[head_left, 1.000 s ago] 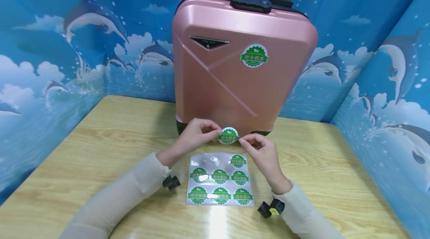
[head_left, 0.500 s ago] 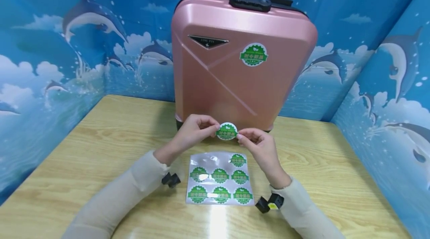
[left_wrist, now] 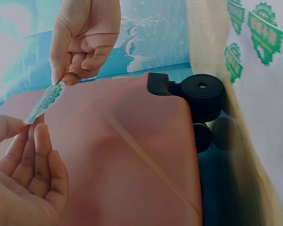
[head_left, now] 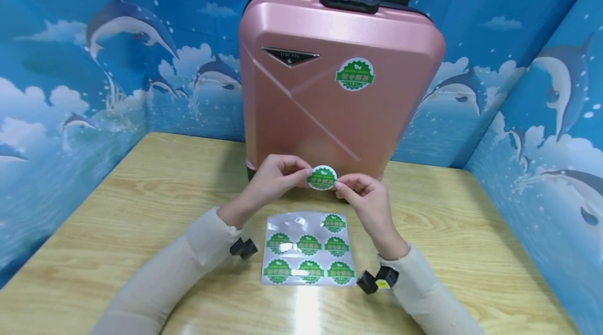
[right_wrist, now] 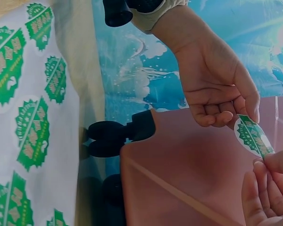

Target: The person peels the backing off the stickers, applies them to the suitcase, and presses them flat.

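"Sticker [head_left: 322,177], round, green and white. Who's got it?"

"Both hands. The left hand [head_left: 275,180] pinches one edge between thumb and finger, and the right hand [head_left: 369,205] pinches the opposite edge."

"Where are they holding it?"

"Up off the wooden table [head_left: 188,178], in front of the pink suitcase [head_left: 301,125], low on its face. The head view gives the full disc; from the left wrist it's a narrow, slanting sliver."

"Do the wrists show anything more?"

"Black wheels [left_wrist: 203,96] at the suitcase's base, which I can't make out from the head."

"And the head view?"

"The whole triangular badge [head_left: 290,56], plus a matching label [head_left: 355,74] stuck at upper right. Closer in, a shiny sheet [head_left: 301,222] carries seven more; behind everything hangs a dolphin-print backdrop [head_left: 198,10]."
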### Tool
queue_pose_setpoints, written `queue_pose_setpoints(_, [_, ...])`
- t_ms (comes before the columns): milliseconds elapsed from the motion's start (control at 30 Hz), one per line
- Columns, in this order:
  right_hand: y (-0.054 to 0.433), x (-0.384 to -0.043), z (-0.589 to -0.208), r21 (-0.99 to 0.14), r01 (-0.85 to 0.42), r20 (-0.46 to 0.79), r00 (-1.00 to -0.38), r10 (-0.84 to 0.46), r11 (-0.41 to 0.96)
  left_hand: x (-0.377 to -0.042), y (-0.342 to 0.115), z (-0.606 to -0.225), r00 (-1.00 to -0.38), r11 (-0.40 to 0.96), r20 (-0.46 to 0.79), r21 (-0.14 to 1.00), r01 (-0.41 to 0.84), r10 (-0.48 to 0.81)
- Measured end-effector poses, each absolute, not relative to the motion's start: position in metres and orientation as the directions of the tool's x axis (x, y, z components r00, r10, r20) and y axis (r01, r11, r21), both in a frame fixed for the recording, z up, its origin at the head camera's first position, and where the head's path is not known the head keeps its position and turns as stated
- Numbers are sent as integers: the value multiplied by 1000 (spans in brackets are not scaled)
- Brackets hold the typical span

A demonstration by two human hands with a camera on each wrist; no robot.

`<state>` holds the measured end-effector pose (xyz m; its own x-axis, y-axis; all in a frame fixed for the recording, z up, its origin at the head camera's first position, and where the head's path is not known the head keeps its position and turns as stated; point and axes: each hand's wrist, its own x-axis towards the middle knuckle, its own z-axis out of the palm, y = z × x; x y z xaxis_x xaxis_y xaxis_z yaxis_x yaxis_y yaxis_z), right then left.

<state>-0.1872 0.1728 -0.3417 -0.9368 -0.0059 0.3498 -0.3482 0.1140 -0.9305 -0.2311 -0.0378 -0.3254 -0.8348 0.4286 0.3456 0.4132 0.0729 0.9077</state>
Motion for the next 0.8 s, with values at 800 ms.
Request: queue_pose_setpoints(800, [174,-203,-308,-884,-456,465,-880,97,98,-236,-30,-301,-890,59,376,913,403,256])
